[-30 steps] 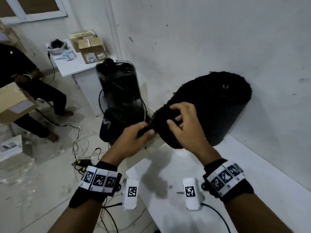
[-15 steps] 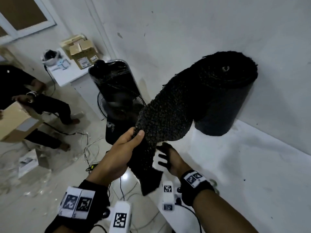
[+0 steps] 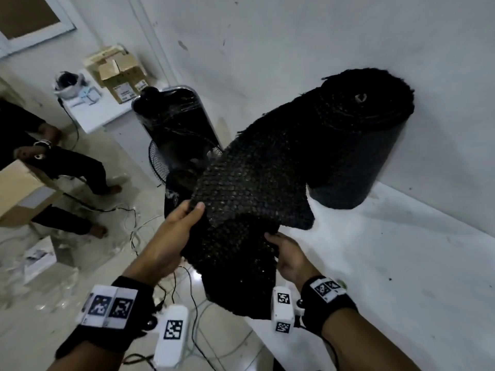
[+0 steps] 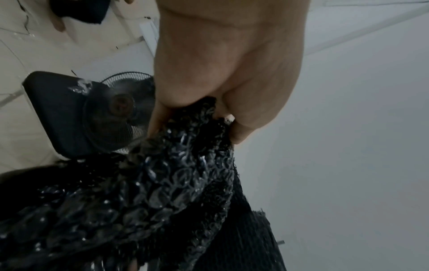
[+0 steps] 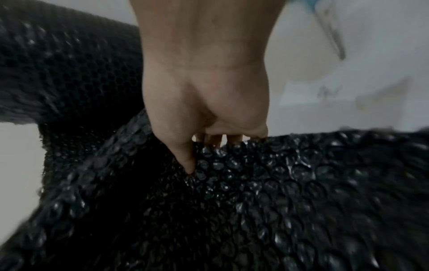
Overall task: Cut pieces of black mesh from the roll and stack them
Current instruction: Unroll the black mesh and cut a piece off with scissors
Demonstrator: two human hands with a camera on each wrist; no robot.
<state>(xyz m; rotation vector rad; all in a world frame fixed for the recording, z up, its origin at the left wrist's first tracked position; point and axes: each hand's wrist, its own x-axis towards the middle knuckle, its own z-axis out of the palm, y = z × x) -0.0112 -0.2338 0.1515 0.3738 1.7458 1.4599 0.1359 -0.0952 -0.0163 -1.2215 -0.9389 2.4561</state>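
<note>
Status: feed-out of material in progress. The roll (image 3: 367,135) stands upright at the upper right of the head view, on the white table (image 3: 401,263) and close against the wall (image 3: 321,36). A band of black mesh (image 3: 257,188) runs from the roll down toward the lower centre of the frame, where its free end hangs past the table edge.

Change since one second ago — both hands were then working at the loose edge close to the roll; half a second ago the left hand alone held the drawn-out band while the right hand was spread open beneath it. Now the band is longer and both hands have it.

Grip state:
- Left hand (image 3: 171,236): closed on the left edge of the mesh, thumb on top and fingers underneath; the left wrist view shows the material bunched between them.
- Right hand (image 3: 289,258): gripping the right edge, thumb pressed onto the upper face and fingers curled under, as the right wrist view shows.

Assessment: enough length appears unrolled to mark off one piece — cutting is the likely next step. No cut piece or stack is in view, so the task is judged to be at an early stage. A blurred tool with a blue handle (image 5: 325,27) lies at the upper right of the right wrist view; it cannot be identified with certainty.

Background: a fan (image 3: 174,156) and another person (image 3: 40,162) at the left of the head view.
</note>
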